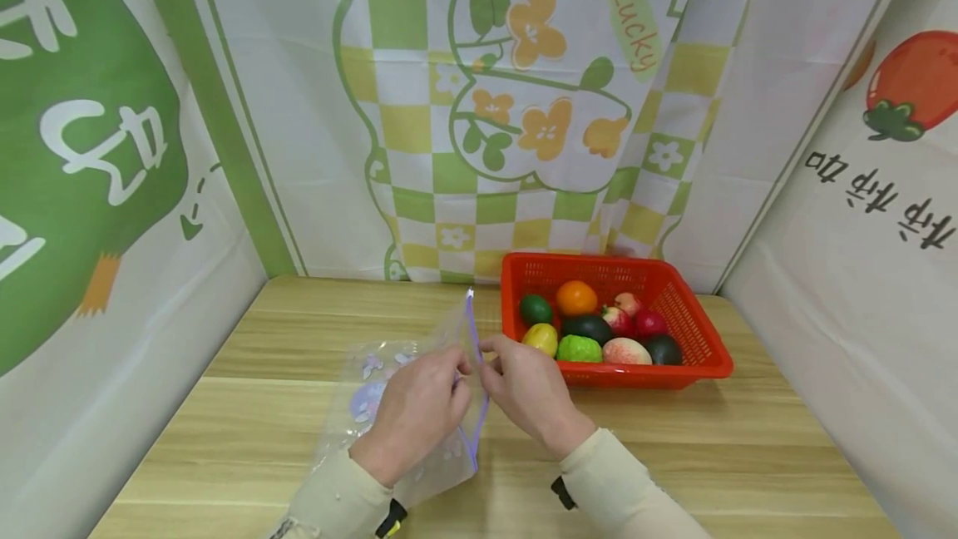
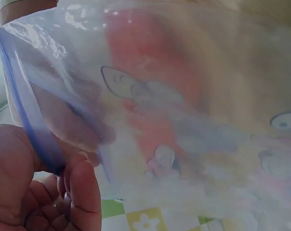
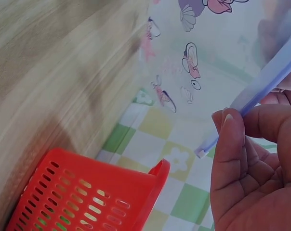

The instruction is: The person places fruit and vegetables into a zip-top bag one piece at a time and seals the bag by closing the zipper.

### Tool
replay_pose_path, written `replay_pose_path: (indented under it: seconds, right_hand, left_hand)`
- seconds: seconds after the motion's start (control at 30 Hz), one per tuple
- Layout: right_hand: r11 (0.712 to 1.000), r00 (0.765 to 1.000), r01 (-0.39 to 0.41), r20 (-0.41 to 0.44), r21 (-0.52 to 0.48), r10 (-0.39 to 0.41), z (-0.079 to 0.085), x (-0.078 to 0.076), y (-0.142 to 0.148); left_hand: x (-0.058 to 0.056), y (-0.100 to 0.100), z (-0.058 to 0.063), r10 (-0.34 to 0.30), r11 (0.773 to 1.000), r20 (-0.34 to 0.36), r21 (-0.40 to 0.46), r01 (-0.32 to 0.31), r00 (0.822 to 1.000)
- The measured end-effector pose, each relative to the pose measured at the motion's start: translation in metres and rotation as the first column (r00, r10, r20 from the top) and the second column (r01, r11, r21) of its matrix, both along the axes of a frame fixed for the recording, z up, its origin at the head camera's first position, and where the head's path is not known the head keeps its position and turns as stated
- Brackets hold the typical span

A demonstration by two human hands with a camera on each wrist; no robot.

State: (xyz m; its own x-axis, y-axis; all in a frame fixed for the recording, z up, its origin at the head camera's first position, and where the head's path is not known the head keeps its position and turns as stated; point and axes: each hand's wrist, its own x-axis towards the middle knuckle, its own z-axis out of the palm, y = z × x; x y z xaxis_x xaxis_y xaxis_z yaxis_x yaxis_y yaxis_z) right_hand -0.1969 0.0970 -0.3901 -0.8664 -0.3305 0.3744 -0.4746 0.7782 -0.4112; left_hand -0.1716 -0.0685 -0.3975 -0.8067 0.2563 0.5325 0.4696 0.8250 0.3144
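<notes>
Over this wood-grain table [image 1: 674, 464] — left hand [image 1: 421, 407] and right hand [image 1: 530, 393] both pinching a purple-edged clear plastic zip bag [image 1: 344, 427], red slotted plastic basket [image 1: 636, 376] of fruit [image 1: 577, 299] near it

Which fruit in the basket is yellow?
The yellow fruit, front left in the red basket, before the dark green fruit and left of the bright green one; no other is yellow.

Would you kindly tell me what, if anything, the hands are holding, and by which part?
The left hand and right hand both pinch the clear plastic bag by its purple zip edge.
</notes>
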Motion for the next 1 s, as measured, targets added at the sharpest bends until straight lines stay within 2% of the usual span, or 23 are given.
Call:
replay_pose_path:
  seconds: [0.27,0.5,0.73,0.8,1.0]
  right_hand:
    - [1.000,1.000,0.004,-0.030,0.009,-0.004,0.001,0.000,0.003]
    - [1.000,0.999,0.007,-0.046,0.011,-0.007,0.001,-0.002,0.007]
    - [0.999,0.998,0.033,-0.049,0.024,-0.032,0.002,-0.005,0.012]
    - [0.999,0.998,0.039,-0.043,0.024,-0.038,0.002,-0.006,0.013]
    - [0.999,0.999,0.051,-0.012,0.016,-0.051,0.002,-0.010,0.017]
  left_hand:
    - [0.001,-0.008,0.007,0.018,1.000,0.051,-0.008,-0.018,0.999]
    - [0.002,-0.012,0.011,0.048,0.998,0.041,-0.041,-0.047,0.998]
    - [0.004,-0.019,0.016,0.072,0.996,0.098,-0.062,-0.066,0.993]
    - [0.004,-0.022,0.016,0.083,0.995,0.093,-0.061,-0.078,0.992]
    - [0.000,-0.030,0.017,0.131,0.990,0.016,-0.049,-0.130,0.991]
